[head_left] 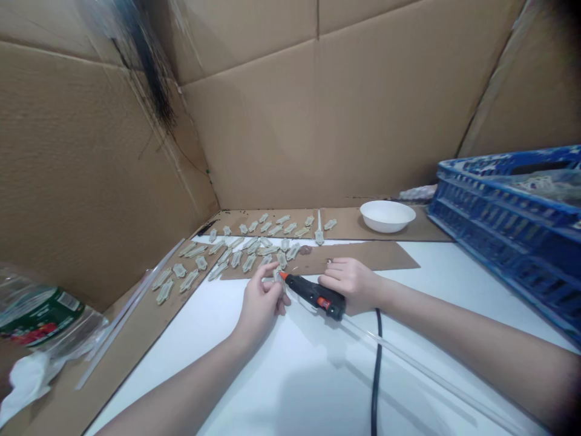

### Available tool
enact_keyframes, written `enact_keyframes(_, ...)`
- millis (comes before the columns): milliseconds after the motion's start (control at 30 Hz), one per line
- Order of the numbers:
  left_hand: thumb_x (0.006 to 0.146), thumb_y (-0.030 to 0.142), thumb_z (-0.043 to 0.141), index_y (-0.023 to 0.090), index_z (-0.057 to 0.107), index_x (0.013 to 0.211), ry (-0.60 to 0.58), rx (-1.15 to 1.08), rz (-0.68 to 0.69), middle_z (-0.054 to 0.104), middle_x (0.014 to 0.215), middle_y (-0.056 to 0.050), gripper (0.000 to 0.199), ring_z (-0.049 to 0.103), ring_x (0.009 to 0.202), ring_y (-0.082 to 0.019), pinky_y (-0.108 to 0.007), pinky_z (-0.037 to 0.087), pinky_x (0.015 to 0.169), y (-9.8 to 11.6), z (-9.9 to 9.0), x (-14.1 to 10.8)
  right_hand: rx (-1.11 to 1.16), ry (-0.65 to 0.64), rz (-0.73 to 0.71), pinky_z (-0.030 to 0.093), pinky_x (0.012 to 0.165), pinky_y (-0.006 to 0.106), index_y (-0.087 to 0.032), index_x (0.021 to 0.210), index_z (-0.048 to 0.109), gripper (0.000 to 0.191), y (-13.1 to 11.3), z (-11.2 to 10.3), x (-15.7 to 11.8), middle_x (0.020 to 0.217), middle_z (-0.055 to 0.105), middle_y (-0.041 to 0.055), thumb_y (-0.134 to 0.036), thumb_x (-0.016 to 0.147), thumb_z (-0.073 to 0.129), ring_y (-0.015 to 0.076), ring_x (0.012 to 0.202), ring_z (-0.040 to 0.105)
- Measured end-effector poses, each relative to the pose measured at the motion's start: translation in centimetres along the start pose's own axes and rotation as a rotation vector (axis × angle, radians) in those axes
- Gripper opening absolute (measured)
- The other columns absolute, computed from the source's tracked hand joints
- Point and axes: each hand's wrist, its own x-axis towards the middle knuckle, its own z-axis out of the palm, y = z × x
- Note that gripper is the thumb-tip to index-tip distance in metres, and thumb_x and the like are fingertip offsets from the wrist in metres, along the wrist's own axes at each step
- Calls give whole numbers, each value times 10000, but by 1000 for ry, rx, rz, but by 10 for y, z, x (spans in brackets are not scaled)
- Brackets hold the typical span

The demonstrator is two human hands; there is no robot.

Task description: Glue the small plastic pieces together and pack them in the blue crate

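Observation:
My right hand (351, 284) is closed around a black hot glue gun (315, 292) with an orange nozzle. A clear glue stick (408, 357) runs out of its rear end, and a black cord (376, 375) hangs down from it. Between the thumb and fingers of my left hand (265, 290) is a small pale plate (276, 275), partly covered by the fingers. The nozzle tip is right at this plate; whether it touches cannot be made out. Several similar pale plates (249, 262) with pointed ends lie spread out beyond my hands.
A brown cardboard strip (363, 257) lies on the white tabletop (204, 363). At the back stands a white bowl (388, 217); a blue crate (508, 224) is on the right. A plastic bottle (45, 315) lies at the left, beside cardboard walls (363, 121).

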Motion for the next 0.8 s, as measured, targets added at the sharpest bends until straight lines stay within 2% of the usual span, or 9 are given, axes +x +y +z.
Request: enact_keyframes(800, 678, 183, 440, 161, 420, 1150, -5, 18, 11, 575, 507, 4, 472, 460, 365, -95, -183, 325, 380, -3, -1, 1, 41, -56, 22, 216, 498, 252, -181, 589, 396, 200, -1, -3, 1, 504, 452, 2, -331, 710, 450, 108, 475, 394)
